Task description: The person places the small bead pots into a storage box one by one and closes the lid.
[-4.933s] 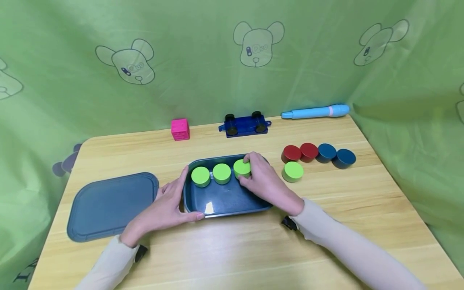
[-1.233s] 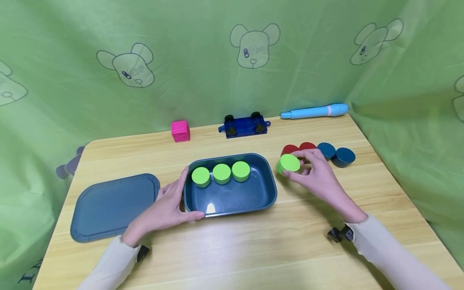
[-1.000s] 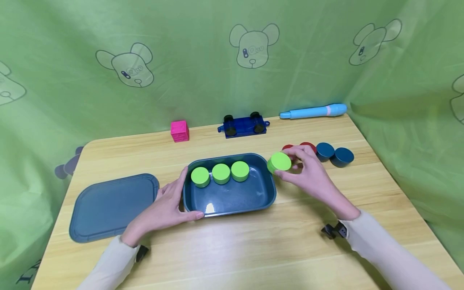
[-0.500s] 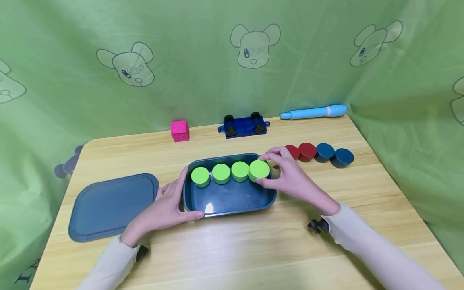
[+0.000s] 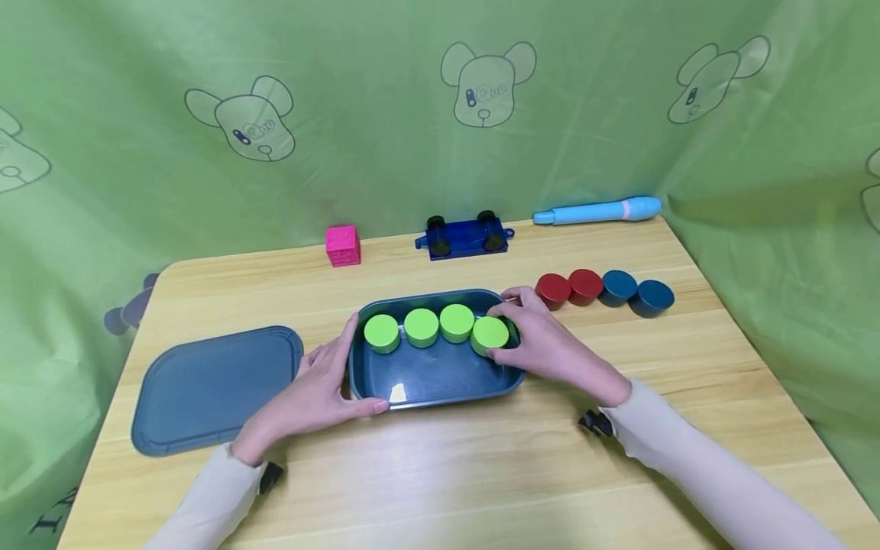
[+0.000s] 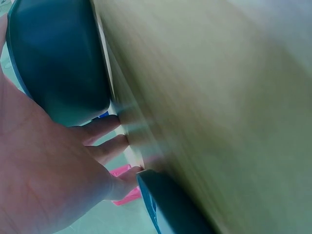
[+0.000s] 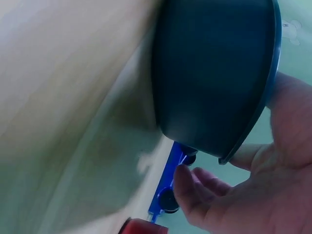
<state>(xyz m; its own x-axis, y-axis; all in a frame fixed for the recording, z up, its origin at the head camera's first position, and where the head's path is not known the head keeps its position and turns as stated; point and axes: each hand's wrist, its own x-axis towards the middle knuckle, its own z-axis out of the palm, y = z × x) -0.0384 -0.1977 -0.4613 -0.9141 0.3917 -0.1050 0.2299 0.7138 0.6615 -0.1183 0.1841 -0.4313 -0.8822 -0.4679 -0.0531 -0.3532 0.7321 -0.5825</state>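
Note:
My right hand pinches a light green round block between thumb and fingers, inside the dark blue-grey container. That block stands at the right end of a row of several green round blocks along the container's back half. My left hand rests against the container's left end, thumb along the near rim and straight fingers along the side. In the left wrist view, the left fingers stretch beside the container's outer wall. In the right wrist view, the container's wall hides the held block.
A flat dark lid lies left of the container. Two red round blocks and two dark blue ones stand to the right. Along the back are a pink cube, a blue toy wagon base and a light blue pen.
My right hand let go of the third green block, took the fourth from the table beside the red ones, and carried it left, down into the container. The left hand stayed in place.

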